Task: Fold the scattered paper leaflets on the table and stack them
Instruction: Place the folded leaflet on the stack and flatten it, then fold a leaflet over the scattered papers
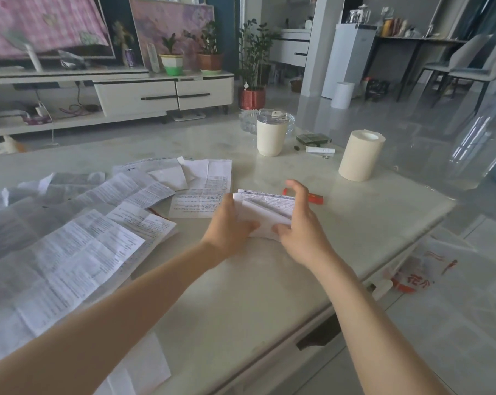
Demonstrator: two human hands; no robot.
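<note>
From the head view, both hands meet over a folded stack at the middle of the worktop. The left hand holds the stack's left edge: its thumb lies on the top sheet, and its fingers run along that edge, partly hidden by a paper corner. The right hand has a wide grip, with the thumb at the near edge and the curved, spread fingers arched over the far right corner, so the stack sits clamped between the two hands. The stack is small and white, of several folded layers that are not squared, with fine print along its far strip. The leaflets lie unfolded and overlapping to the left, creased and printed, and reach the near-left part of the worktop; one sheet touches the stack's far-left side. A red item lies just beyond the right fingers. A cup and a roll stand well apart, farther back. Bare worktop lies near and right of the hands, up to the right edge, which runs diagonally.
</note>
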